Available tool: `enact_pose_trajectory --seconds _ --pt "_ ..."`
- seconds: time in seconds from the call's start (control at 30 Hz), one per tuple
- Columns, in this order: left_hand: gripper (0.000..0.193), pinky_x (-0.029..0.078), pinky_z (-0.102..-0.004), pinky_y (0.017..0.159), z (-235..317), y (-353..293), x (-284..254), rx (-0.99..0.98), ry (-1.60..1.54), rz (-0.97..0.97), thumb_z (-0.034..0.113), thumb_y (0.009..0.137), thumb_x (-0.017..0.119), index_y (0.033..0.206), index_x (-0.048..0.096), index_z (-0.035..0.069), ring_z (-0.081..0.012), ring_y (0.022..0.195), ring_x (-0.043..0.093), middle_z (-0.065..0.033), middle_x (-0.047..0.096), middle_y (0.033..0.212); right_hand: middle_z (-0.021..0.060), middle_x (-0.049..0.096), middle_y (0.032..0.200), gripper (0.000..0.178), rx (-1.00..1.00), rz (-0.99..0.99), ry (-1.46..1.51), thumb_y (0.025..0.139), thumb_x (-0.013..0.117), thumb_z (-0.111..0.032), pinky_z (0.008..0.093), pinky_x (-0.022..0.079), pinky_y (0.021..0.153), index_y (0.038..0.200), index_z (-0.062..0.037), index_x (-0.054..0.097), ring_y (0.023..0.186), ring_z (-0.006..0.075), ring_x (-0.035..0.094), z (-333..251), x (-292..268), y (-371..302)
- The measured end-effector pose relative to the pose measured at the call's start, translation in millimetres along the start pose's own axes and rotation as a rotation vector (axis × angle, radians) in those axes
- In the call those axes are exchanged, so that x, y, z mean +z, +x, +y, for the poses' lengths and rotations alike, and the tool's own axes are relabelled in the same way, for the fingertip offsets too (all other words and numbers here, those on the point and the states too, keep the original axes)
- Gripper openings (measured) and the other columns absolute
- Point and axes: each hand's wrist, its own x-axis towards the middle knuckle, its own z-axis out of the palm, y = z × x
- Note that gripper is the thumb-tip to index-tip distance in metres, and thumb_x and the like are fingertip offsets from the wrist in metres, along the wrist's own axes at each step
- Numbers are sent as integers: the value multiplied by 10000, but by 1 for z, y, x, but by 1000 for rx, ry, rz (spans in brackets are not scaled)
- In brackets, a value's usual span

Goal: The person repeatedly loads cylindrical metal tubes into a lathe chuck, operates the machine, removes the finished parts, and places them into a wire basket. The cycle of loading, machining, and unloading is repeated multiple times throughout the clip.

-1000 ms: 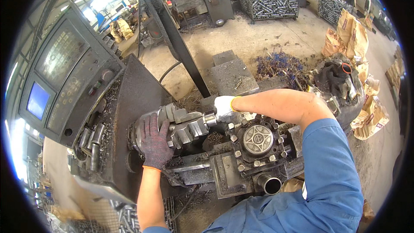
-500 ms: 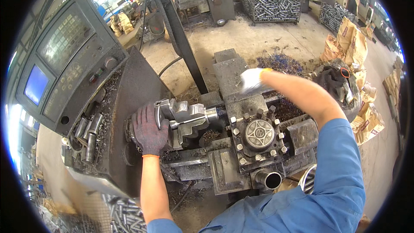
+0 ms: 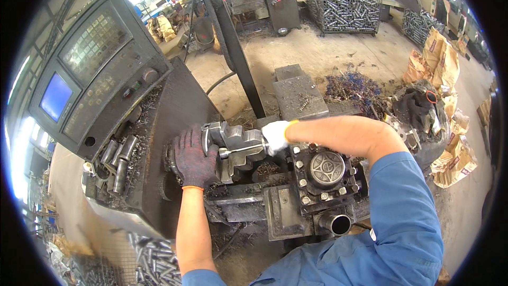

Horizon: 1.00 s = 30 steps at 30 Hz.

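My left hand (image 3: 194, 154), in a dark grey knit glove with an orange cuff, is wrapped over the rim of a lathe chuck (image 3: 235, 139) with heavy stepped jaws. My right hand (image 3: 275, 136), in a white glove with a yellow cuff, is closed at the right end of the jaws. It covers the shiny metal cylinder seated there, so the cylinder's end and my fingertips are hidden. A slim bright rod (image 3: 243, 150) shows between the jaws. Beneath my right forearm stands the tool post (image 3: 325, 169), with a round embossed cap and several bolts.
The control panel (image 3: 79, 74) with a blue screen rises at the left. Several metal cylinders (image 3: 126, 148) lie on the chip-strewn ledge below it. A dark upright post (image 3: 233, 47) stands behind the chuck. Wire baskets of metal parts (image 3: 346, 13) and paper sacks (image 3: 442, 63) are farther off.
My right hand has come down and left from above the carriage to the jaw end, covering the cylinder. My left hand stays on the chuck. The whole view has shifted slightly.
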Motion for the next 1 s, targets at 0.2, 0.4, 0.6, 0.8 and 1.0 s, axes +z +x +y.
enact_pose_trajectory --seconds 0.2,0.4,0.6,0.8,1.0 --pt "855 239 -533 1316 1 0 -1 -13 -10 -25 416 818 783 1563 505 100 -342 1519 441 -148 527 1606 180 770 1203 649 91 -496 193 811 903 -459 477 580 939 1288 -42 763 1058 322 745 22 -19 9" --pt "846 261 -541 1307 3 0 -7 -1 -28 4 342 802 806 1556 513 93 -359 1506 452 -161 541 1584 124 811 936 608 31 -234 168 664 936 -548 437 561 745 967 -31 835 837 254 736 6 -5 24" --pt "805 272 -566 1290 0 -3 1 48 -67 82 403 809 775 1507 546 73 -377 1476 462 -174 566 1527 230 779 967 743 181 1 -95 689 866 -555 422 597 762 1097 57 758 862 332 754 83 0 -68" --pt "833 283 -549 1297 1 6 -11 -5 5 -53 411 820 774 1548 521 93 -372 1478 488 -175 569 1549 168 712 1224 1063 214 953 795 676 966 -535 402 631 977 1463 16 512 1057 251 732 71 -20 -176" --pt "1154 389 -468 1244 101 -3 -83 -55 -983 -124 302 778 949 1671 263 52 -363 1476 491 -241 486 1605 97 708 1201 818 -269 1104 1054 762 966 -313 349 597 945 1423 -34 573 1027 170 702 -88 -62 -197"
